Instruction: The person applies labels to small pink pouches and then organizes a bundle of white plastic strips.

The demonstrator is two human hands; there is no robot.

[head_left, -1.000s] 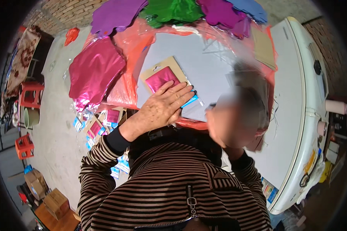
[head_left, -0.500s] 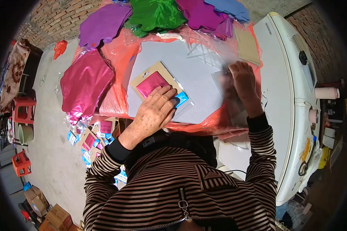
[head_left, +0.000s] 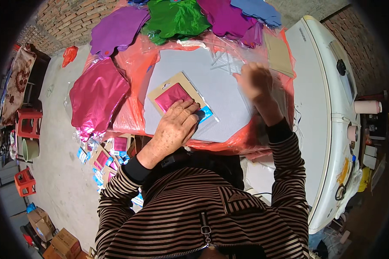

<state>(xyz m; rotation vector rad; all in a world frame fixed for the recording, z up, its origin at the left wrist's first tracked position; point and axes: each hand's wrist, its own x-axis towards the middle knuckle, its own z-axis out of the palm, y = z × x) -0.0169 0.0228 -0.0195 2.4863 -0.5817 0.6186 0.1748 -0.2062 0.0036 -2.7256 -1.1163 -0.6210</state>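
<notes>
At the left, a loose heap of tan, blue and pink flat packs [head_left: 101, 159] lay below the table edge, apparently finished work. Beside it, a stack of shiny pink foil sheets [head_left: 98, 97] and a stack of matte purple scalloped sheets [head_left: 119, 30] sat flat, seemingly not yet folded. The left hand [head_left: 175, 125] rested with its fingers extended on a tan card pack with a folded pink foil square [head_left: 170, 95], pressing it rather than clamping it. This pack lay tilted on the grey board [head_left: 220, 95], looking nearly complete. Behind were glossy green foil sheets [head_left: 177, 21], with magenta ones [head_left: 222, 17] to their right. The right hand [head_left: 257, 80], well apart from the left, was raised and curled; blur hid whether it held anything. Plain tan cards [head_left: 278, 56] lay past it, seemingly unused.

As for containers, a pale green round bucket [head_left: 30, 149] stood far left, its contents indistinct; next, a brown cardboard box [head_left: 65, 244] hid whatever was inside; centrally, a clear plastic sleeve [head_left: 213, 121] enclosed the card and foil.
</notes>
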